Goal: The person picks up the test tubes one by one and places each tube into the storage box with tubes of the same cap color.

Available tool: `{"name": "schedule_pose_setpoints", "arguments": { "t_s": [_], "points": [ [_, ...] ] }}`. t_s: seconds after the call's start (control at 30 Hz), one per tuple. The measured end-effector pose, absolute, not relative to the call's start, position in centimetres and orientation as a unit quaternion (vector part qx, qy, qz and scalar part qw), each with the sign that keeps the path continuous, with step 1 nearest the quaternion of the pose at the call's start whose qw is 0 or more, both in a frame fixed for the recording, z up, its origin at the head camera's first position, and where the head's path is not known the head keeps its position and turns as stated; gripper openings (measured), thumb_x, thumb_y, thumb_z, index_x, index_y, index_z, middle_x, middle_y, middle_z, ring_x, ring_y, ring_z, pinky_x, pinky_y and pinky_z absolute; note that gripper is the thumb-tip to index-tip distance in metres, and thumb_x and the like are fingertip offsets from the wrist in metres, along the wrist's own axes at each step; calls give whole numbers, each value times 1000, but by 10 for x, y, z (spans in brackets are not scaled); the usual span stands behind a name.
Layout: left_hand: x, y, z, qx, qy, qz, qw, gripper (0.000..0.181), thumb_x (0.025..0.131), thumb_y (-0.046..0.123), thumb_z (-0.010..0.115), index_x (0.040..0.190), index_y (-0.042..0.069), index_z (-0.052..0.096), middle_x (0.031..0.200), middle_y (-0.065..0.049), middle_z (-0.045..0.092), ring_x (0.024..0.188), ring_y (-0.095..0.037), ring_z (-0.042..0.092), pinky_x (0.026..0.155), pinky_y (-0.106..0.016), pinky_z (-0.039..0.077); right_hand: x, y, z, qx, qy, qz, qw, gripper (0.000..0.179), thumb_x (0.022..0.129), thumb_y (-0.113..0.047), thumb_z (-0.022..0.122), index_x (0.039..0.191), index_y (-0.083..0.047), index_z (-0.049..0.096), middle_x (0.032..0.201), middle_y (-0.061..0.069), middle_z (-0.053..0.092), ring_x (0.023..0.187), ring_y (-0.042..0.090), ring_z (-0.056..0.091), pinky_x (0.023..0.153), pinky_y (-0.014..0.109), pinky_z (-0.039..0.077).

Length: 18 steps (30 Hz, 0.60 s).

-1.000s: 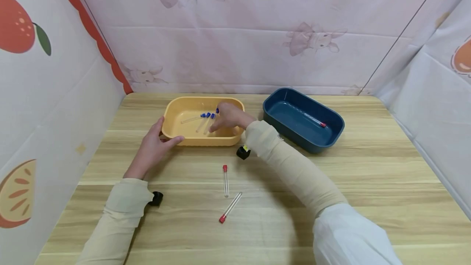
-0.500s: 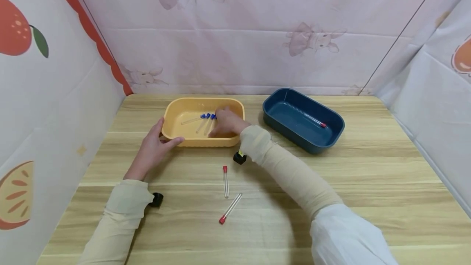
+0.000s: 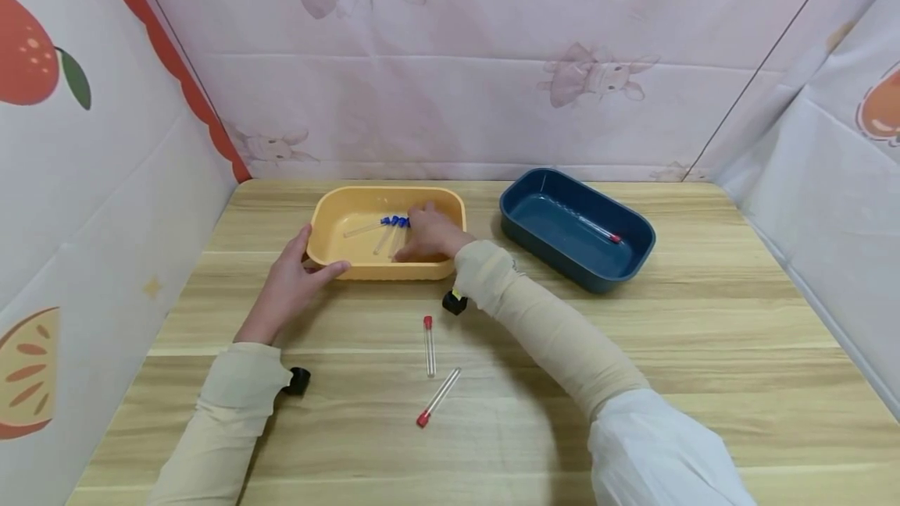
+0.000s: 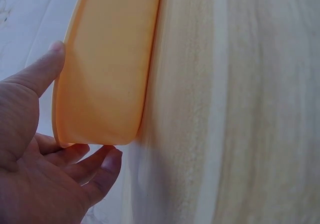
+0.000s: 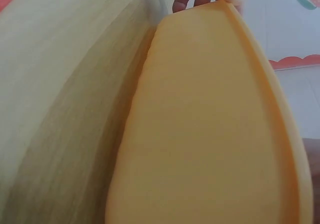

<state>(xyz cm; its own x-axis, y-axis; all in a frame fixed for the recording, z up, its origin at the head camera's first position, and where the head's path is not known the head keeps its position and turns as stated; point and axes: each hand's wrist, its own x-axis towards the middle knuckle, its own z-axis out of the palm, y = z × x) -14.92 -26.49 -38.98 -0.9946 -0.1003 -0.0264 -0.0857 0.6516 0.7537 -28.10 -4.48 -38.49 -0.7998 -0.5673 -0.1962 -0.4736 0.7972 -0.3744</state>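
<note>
My left hand (image 3: 288,287) grips the near left corner of the yellow plastic tray (image 3: 351,272), thumb along the front and fingers round the end wall. In the left wrist view, the hand's fingertips (image 4: 111,161) curl against that end. My right hand (image 3: 432,233) reaches inside the tray's right half. Its thumb and fingers span a blue-capped test tube, mostly hidden under the hand. Several other clear test tubes (image 3: 364,229) with blue caps lie side by side just left of it. The right wrist view shows mainly the tray's outer front wall (image 5: 200,114).
A dark blue tray (image 3: 562,244) stands angled at the right, with a red-capped test tube (image 3: 598,229) inside. Two more test tubes with red caps, one upper (image 3: 430,346) and one lower (image 3: 438,397), lie on the wooden table (image 3: 337,428) in front of the yellow tray.
My right hand has moved lower and slightly left inside the yellow tray, bringing the blue-capped tube down beside the others. My left hand keeps its place on the corner.
</note>
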Motion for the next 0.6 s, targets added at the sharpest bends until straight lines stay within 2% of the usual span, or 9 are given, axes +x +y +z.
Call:
{"name": "schedule_pose_setpoints", "arguments": {
  "t_s": [0.17,0.4,0.5,0.6],
  "points": [
    [-150,-265,-390,51,-908,-416,9,104,79,53,66,150,9,3,151,-19,13,131,-34,30,102,-47,33,-286,-43,-386,-272,928,-189,170,97,68,-52,78,137,0,36,133,13,39,119,23,38,101,33,35],
    [-150,-263,-387,53,-907,-417,8,108,76,60,64,150,9,3,150,-21,16,130,-35,31,102,-47,34,-286,-41,-379,-262,912,-264,175,100,69,-47,79,142,0,30,142,14,34,130,26,31,107,35,29],
    [-149,-263,-387,55,-907,-418,5,109,75,61,63,150,9,2,150,-21,15,130,-36,32,101,-48,33,-283,-39,-372,-269,909,-272,166,95,74,-49,74,142,1,30,142,15,36,129,27,34,105,35,31],
    [-149,-262,-386,59,-906,-418,3,110,75,62,62,150,10,2,151,-20,14,130,-36,31,101,-48,34,-280,-34,-363,-280,901,-291,158,89,80,-50,68,142,1,31,138,17,41,121,25,44,99,35,39]
  ]
}}
